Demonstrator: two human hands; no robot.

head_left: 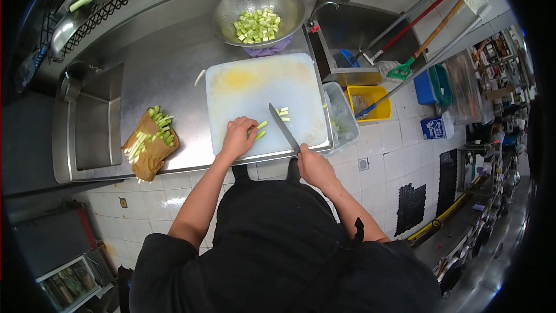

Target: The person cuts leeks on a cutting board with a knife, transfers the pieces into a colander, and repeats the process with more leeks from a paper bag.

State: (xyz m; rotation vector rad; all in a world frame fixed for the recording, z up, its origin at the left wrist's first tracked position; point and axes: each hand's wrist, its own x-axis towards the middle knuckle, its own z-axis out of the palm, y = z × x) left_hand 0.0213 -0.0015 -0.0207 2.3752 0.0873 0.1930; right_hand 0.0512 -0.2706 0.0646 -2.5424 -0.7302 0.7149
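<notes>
A white cutting board (260,93) with a yellow stain lies on the steel counter. My left hand (238,136) rests on its lower left part, fingers curled over green celery sticks (261,130) whose ends stick out to the right. My right hand (315,168) grips a knife (282,126) by its handle at the board's front edge. The blade points up and left across the board. Several short cut celery pieces (282,113) lie just right of the blade, apart from the sticks under my left hand.
A steel colander (223,17) with chopped celery stands behind the board on a purple cloth (269,48). A brown paper bag (152,156) of celery lies at left, near a sink (101,122). A clear bin (346,122) and yellow bucket (379,104) stand right of the counter.
</notes>
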